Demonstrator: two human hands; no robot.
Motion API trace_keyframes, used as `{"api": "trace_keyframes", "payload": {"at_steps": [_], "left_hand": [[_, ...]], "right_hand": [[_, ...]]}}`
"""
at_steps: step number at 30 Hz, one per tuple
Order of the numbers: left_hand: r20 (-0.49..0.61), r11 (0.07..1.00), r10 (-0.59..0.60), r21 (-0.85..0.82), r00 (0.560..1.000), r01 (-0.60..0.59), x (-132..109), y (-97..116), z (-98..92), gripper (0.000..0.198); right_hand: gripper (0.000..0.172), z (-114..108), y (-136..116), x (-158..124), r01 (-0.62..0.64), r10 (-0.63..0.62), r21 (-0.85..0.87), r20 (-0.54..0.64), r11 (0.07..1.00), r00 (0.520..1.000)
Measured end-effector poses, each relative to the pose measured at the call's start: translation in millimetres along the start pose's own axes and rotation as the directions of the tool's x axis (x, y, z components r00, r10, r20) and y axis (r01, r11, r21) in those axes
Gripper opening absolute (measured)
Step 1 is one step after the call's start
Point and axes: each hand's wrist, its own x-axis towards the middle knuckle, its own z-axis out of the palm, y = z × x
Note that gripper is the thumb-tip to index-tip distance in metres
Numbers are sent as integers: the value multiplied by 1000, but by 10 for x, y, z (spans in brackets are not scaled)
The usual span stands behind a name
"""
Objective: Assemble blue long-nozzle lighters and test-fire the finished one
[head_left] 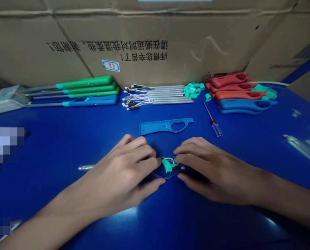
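Shell (blue) w/ 1 teal trigger, wires | L fingers clamped on it | R fingers: can't tell

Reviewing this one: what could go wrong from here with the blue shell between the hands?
1. The teal piece sits exposed in the open blue shell, so a fingertip might knock it loose.
2. The white wire bows near the shell's far edge and could get pinched there.
3. The silver tube sticks out past the left hand; a bump might shift it.
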Motion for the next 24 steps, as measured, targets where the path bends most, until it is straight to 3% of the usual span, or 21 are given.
{"api": "trace_keyframes", "payload": {"at_steps": [13, 24], "left_hand": [[-51, 1000, 17, 22, 999, -15, -28, -99, -34, 33], [-57, 998, 41, 52, 998, -38, -16, -115, -18, 29]], "right_hand": [[25, -10, 12, -5, 2, -2, -6, 8, 1000, 1000], [22, -17, 42, -2, 5, -4, -37, 5, 999, 1000]]}}
